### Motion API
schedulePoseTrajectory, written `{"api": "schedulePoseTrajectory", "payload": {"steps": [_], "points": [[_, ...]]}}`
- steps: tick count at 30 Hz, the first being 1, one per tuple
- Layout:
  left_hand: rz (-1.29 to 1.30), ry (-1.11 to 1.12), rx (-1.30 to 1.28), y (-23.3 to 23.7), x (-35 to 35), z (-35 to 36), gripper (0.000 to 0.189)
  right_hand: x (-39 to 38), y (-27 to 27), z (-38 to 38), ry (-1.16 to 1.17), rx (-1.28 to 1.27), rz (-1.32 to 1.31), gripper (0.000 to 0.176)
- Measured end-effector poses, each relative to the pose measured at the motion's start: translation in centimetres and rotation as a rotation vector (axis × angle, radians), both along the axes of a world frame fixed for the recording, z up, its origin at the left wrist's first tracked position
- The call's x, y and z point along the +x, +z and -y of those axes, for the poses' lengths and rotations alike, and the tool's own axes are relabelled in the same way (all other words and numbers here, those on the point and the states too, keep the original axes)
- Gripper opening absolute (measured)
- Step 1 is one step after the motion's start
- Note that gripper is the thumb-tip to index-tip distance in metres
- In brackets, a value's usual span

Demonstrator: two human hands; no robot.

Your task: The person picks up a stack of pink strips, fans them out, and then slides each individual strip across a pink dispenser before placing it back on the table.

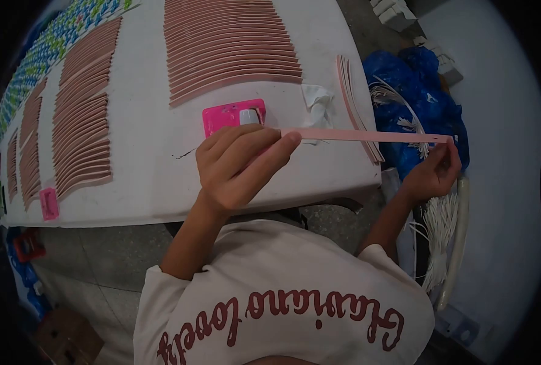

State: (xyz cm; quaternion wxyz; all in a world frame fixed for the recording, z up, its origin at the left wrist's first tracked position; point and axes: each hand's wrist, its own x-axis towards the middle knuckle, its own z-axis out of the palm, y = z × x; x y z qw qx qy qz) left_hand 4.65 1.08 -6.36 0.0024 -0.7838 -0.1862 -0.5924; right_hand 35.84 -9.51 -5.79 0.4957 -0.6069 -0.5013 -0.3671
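Observation:
A long pink strip (368,135) is stretched level between my two hands, above the right part of the table. My left hand (240,161) pinches its left end between thumb and fingers. At the other end, near a small dark slot in the strip, my right hand (435,170) grips it with the fingertips, out past the table's right edge. Just behind my left hand lies a bright pink tray (218,120) with a whitish block (251,117) on it, partly hidden by my fingers. Several loose strips (351,97) lie in a narrow bundle under the held one.
Rows of pink strips (231,42) cover the back of the white table (161,140), with more rows (84,115) at left. A crumpled white cloth (318,103) and small pink block (49,204) lie on it. Blue bags (404,67) and white cords (439,231) stand at right.

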Motion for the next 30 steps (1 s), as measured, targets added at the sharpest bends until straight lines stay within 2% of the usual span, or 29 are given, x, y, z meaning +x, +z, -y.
{"api": "schedulePoseTrajectory", "payload": {"steps": [2, 3, 5, 12, 14, 16, 23, 26, 30], "points": [[0.013, 0.003, 0.020, 0.4, -0.8, 0.6, 0.028, -3.4, 0.4, -1.1, 0.117, 0.250, -0.477, 0.021], [0.020, 0.006, 0.001, 0.7, -1.1, 0.9, 0.026, -4.2, 0.5, -1.4, 0.113, 0.256, -0.482, 0.021], [0.027, 0.007, -0.014, 1.3, -1.9, 1.3, 0.025, -5.4, 0.8, -1.9, 0.520, 0.437, -0.899, 0.022], [0.338, -0.169, -0.185, 2.1, -4.6, 1.8, 0.027, -8.3, 0.9, -3.5, 0.739, 0.448, -1.078, 0.023], [0.422, -0.201, -0.223, 1.8, -5.2, 2.0, 0.028, -8.9, 0.8, -3.7, 0.847, 0.381, -1.148, 0.023], [0.719, -0.379, -0.502, 1.5, -5.8, 2.4, 0.025, -9.5, 0.6, -4.0, 0.911, 0.356, -1.199, 0.022], [0.941, -0.451, -0.773, 0.7, -8.6, 1.4, 0.014, -11.8, 1.3, -5.1, 1.058, 0.352, -1.468, 0.014], [1.050, -0.525, -0.814, 0.6, -8.7, 1.1, 0.011, -11.5, 1.2, -5.5, 1.142, 0.313, -1.458, 0.014], [1.075, -0.545, -0.888, 0.1, -9.2, 1.0, 0.008, -11.8, 1.2, -5.8, 1.114, 0.316, -1.457, 0.013]]}}
